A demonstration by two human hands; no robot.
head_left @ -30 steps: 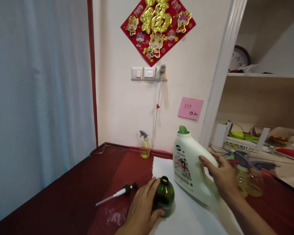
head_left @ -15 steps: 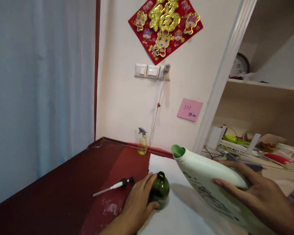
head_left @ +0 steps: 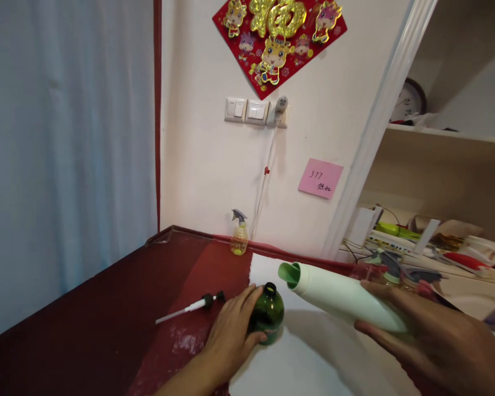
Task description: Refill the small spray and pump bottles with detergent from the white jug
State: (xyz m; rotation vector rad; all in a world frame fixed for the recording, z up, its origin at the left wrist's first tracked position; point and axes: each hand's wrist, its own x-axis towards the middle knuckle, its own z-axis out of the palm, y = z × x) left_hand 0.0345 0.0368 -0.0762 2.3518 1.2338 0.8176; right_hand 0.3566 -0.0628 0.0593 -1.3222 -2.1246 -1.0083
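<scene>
left hand [head_left: 231, 333] grips bottle [head_left: 272, 314] by edge of paper [head_left: 292, 363]; right hand [head_left: 441, 335] grips jug [head_left: 338, 294]; mouths [head_left: 290, 274] apart

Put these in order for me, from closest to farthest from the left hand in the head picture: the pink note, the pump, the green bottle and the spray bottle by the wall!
From the left hand:
1. Green bottle: touching it, on its right.
2. Pump: lying to its left.
3. Spray bottle: farther back, by the wall.
4. Pink note: up on the wall, to the right.
</scene>
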